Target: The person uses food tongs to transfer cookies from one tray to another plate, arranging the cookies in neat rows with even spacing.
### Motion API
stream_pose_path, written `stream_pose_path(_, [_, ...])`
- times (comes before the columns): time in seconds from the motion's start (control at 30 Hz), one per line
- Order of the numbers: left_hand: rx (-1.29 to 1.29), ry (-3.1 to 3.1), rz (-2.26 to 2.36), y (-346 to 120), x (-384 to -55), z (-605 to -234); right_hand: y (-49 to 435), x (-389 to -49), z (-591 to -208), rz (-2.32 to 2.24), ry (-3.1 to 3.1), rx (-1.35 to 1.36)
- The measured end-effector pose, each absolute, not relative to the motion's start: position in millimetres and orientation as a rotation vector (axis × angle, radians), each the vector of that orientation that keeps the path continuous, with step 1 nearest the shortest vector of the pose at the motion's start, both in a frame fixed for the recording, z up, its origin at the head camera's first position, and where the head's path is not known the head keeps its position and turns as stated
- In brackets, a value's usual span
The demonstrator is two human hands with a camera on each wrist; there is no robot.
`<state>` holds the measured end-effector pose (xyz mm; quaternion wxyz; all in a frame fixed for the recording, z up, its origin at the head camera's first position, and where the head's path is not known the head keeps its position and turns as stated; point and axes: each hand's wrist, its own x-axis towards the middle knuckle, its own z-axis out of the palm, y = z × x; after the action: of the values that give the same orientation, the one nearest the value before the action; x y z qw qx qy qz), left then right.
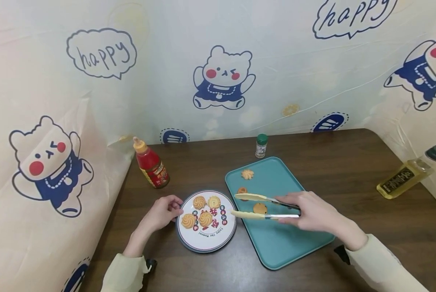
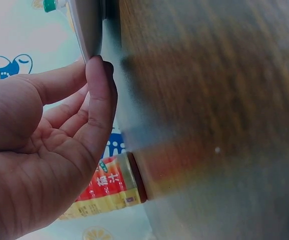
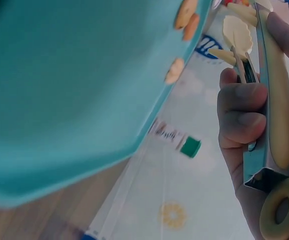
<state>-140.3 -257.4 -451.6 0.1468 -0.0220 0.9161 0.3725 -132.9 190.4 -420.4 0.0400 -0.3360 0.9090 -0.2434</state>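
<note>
Right sleeve nearest; your left hand pinches the plate holding four cookies, your right hand grips parted tongs: best steady the plate and squeeze each tray cookie lightly.

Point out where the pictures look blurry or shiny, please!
Left wrist view: the brown table is smeary and out of focus, with a blurry red reflection beside the red bottle; right wrist view: the blue-green tray has a fuzzy lower-left rim, and the picture's top-left corner is dark; head view: mostly clear, with a pale shine on the table near the bottom.
</note>
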Motion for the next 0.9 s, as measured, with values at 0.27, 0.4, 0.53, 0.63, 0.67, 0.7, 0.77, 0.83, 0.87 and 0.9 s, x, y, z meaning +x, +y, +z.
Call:
stream_pose_path(0.27, [-0.076, 2.632, 1.075, -256.9, -138.7, -450.8, 220.2, -121.6, -425.6, -0.7, 2.862, -0.993])
stream_pose_path(0.4, [-0.071, 2.636, 1.069, -257.3, -138.4, -451.5, 229.7, -118.4, -429.5, -0.674, 2.888, -0.997])
stream_pose_path(0.53, [-0.073, 2.636, 1.07, -257.4, -138.6, -451.6, 237.0, -116.4, -431.8, -0.663, 2.89, -0.973])
stream_pose_path(0.63, [-0.073, 2.633, 1.073, -257.5, -139.1, -451.7, 241.5, -114.9, -434.0, -0.658, 2.885, -0.944])
stream_pose_path(0.67, [-0.074, 2.632, 1.075, -257.4, -139.2, -451.5, 243.1, -114.4, -434.7, -0.657, 2.883, -0.941])
stream_pose_path(0.7, [-0.073, 2.632, 1.076, -257.3, -139.2, -451.2, 244.4, -113.8, -435.5, -0.655, 2.884, -0.938])
stream_pose_path(0.77, [-0.072, 2.632, 1.076, -257.4, -139.5, -451.3, 246.6, -112.8, -437.3, -0.653, 2.883, -0.932])
stream_pose_path(0.83, [-0.069, 2.632, 1.076, -257.5, -139.7, -451.1, 248.5, -112.2, -438.6, -0.653, 2.884, -0.932])
stream_pose_path(0.87, [-0.068, 2.633, 1.076, -257.4, -139.7, -450.9, 249.0, -111.9, -438.9, -0.656, 2.883, -0.932])
stream_pose_path(0.9, [-0.069, 2.633, 1.074, -257.4, -139.9, -450.9, 249.5, -111.8, -439.6, -0.658, 2.884, -0.931])
